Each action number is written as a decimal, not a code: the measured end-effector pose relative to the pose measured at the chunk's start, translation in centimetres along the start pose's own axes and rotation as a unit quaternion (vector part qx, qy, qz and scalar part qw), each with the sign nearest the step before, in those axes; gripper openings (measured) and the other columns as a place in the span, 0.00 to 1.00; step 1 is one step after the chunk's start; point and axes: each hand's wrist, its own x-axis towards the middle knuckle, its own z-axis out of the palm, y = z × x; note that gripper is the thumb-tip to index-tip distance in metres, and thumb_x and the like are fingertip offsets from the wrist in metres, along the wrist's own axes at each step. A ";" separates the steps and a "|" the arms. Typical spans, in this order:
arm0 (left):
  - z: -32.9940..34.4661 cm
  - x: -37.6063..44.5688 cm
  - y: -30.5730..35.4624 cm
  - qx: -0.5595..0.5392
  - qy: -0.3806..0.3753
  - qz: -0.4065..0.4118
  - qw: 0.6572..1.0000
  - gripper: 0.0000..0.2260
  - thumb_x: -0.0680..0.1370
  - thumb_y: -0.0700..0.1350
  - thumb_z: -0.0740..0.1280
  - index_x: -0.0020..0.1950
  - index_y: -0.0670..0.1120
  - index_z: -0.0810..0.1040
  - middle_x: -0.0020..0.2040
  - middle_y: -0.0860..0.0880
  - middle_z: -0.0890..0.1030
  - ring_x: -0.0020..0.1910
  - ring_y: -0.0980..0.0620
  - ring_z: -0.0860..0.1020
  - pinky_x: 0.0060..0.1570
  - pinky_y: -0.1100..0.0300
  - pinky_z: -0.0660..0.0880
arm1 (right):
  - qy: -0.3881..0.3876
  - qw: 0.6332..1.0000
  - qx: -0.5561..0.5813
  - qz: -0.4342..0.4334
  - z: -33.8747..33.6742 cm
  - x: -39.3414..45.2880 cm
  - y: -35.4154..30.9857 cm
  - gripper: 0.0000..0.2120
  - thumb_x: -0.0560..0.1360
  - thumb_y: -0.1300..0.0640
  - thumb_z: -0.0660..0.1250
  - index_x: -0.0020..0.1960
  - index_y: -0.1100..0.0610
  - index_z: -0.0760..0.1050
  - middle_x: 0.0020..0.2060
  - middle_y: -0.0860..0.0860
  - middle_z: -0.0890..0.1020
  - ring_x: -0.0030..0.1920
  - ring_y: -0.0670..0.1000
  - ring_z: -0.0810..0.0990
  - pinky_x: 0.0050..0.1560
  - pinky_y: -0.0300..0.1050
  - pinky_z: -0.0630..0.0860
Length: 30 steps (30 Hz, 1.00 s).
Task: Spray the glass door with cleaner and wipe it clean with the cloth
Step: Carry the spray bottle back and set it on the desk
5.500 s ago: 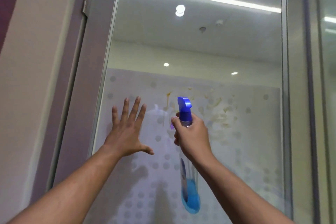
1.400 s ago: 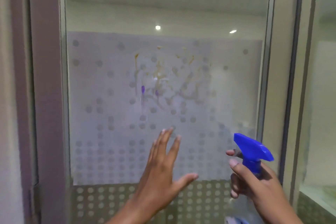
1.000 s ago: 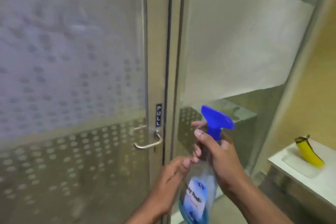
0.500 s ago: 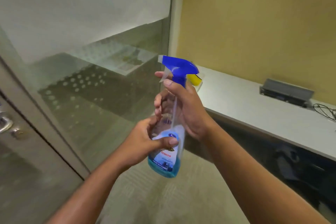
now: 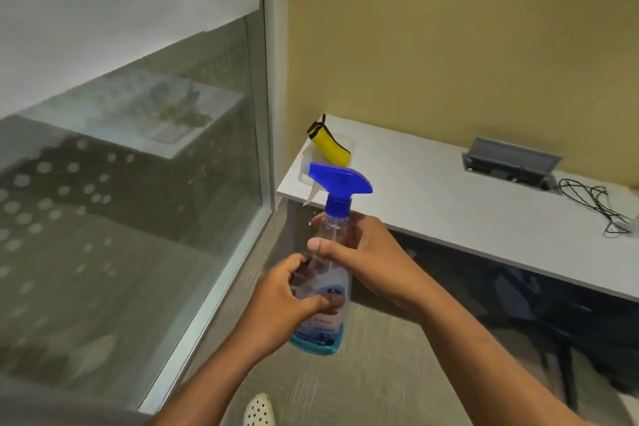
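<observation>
Here the right hand [image 5: 359,252] wraps the spray bottle [image 5: 323,290] just under its neck while the left hand [image 5: 290,294] closes around its body, likely freeing the right for the yellow cloth [image 5: 330,145] on the surface [image 5: 449,204] just ahead.

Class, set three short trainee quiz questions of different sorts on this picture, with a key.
1. True or false: both hands hold the spray bottle.
2. Where does the yellow cloth lie? A) on the floor B) in a clear tray on the white desk C) in the right hand
3. Fill in: the left hand grips the bottle's ____ part.

Key: 1 true. 2 B. 3 lower.
</observation>
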 end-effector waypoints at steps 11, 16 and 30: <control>-1.6 13.3 -1.2 0.032 -0.060 0.000 0.998 0.27 0.66 0.60 0.83 0.61 0.57 0.78 0.58 0.57 0.83 0.59 0.53 0.84 0.52 0.61 0.83 | 0.068 0.994 -0.058 0.070 -4.4 10.6 3.1 0.18 0.74 0.40 0.75 0.58 0.48 0.80 0.49 0.45 0.87 0.51 0.43 0.87 0.53 0.43 0.86; 0.1 19.7 -1.4 0.049 -0.073 0.004 0.996 0.28 0.65 0.63 0.82 0.60 0.59 0.77 0.58 0.57 0.84 0.59 0.55 0.83 0.58 0.53 0.85 | 0.085 0.991 -0.074 0.077 -7.9 14.9 5.6 0.21 0.71 0.35 0.73 0.55 0.48 0.80 0.46 0.46 0.87 0.47 0.43 0.87 0.47 0.39 0.84; 9.1 40.0 1.8 0.181 -0.089 0.010 0.979 0.38 0.71 0.61 0.80 0.78 0.55 0.71 0.79 0.56 0.70 0.77 0.54 0.70 0.76 0.52 0.74 | 0.236 0.957 0.016 0.169 -20.2 28.3 14.5 0.19 0.74 0.47 0.78 0.60 0.52 0.75 0.49 0.48 0.82 0.45 0.44 0.81 0.47 0.34 0.78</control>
